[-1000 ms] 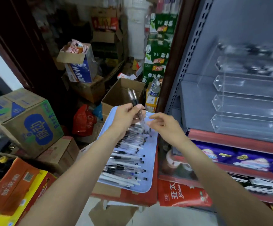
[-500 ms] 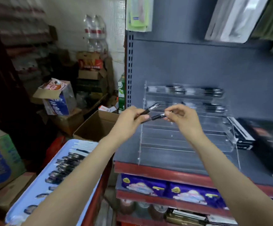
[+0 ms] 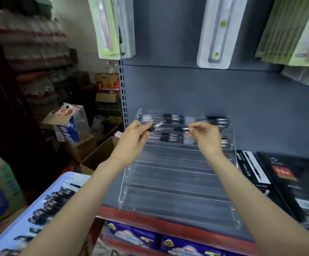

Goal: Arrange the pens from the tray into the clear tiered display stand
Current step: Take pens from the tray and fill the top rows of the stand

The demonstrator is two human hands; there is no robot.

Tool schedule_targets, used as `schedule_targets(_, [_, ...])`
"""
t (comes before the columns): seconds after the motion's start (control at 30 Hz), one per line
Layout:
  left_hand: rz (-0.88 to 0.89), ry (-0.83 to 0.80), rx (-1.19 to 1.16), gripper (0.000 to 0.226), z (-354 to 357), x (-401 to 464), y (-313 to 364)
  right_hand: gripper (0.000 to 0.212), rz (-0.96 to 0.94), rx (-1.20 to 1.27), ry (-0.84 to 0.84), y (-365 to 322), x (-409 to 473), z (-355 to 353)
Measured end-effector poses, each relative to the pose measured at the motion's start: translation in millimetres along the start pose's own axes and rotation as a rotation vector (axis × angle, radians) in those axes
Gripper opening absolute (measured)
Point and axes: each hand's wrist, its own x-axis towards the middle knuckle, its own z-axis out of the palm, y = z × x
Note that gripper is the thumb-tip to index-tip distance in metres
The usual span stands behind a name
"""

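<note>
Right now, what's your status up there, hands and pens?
Left hand grips one pen. Right hand pinches another pen at the clear stand, upper tiers. Lower tiers bare, nothing blocking. More pens wait on the tray.

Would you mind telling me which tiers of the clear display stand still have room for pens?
The lower tiers of the clear tiered display stand, from below both hands down to the red shelf edge, look bare. The top rows are crowded with pens.

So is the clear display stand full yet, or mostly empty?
Mostly empty. The display stand has pens only in its top tiers; the lower tiers show bare.
</note>
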Motion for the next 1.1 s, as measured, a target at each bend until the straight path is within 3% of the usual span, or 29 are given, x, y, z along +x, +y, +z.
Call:
schedule_targets(0.17, [-0.022, 0.116, 0.012, 0.023, -9, 8, -2, 0.01, -0.119, -0.293, -0.102, 2, 15, 12])
schedule_targets(0.33, [-0.036, 0.085, 0.026, 0.029, -6, 13, -8, 0.007, -0.264, -0.608, -0.148, 3, 21, 24])
schedule_targets(0.63, [-0.075, 0.095, 0.013, 0.022, -3, 17, -17, 0.014, -0.262, -0.828, -0.278, 2, 33, 29])
schedule_targets(0.77, [-0.056, 0.071, 0.028, 0.023, -1, 21, -17, 0.018, -0.248, -0.77, -0.283, -2, 31, 29])
schedule_targets(0.87, [-0.039, 0.047, 0.043, 0.024, 2, 24, -17, 0.019, -0.261, -0.469, -0.188, -13, 18, 24])
schedule_targets(0.93, [-0.013, 0.033, 0.056, 0.024, 4, 25, -14, 0.018, -0.195, -0.247, -0.257, -19, 10, 21])
schedule_targets(1.03, [0.028, 0.011, 0.073, 0.024, 7, 27, -10, 0.012, -0.181, -0.218, -0.34, -15, 6, 16])
schedule_targets(1.1, [0.028, 0.039, 0.082, 0.024, 9, 27, -11, 0.016, -0.155, -0.167, -0.289, -11, 7, 11])
